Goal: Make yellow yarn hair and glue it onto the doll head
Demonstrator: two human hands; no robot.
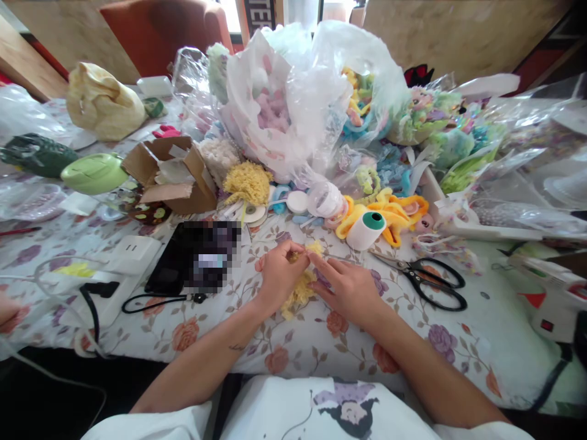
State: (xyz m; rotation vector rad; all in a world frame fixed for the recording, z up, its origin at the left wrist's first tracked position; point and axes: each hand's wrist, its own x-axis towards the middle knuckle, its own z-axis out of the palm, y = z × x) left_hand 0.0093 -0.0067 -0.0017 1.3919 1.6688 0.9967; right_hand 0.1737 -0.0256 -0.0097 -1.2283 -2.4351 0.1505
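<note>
Both of my hands meet near the front middle of a flower-print tablecloth (pixel 321 342). My left hand (pixel 277 272) is closed, its fingertips pinching a strip of fluffy yellow chenille trim (pixel 299 293) that trails down between the hands. My right hand (pixel 351 287) lies over the trim's right side, its thumb and forefinger pressed together on the yellow end near the left fingertips. Just beyond the hands stands a white thread spool with a green core (pixel 367 229).
Black scissors (pixel 431 281) lie right of my hands; a white glue gun (pixel 554 293) sits at the far right. A black phone (pixel 197 256) and white power strip (pixel 123 263) are left. Plastic bags of coloured trims (pixel 293 104) and an open cardboard box (pixel 174 177) crowd the back.
</note>
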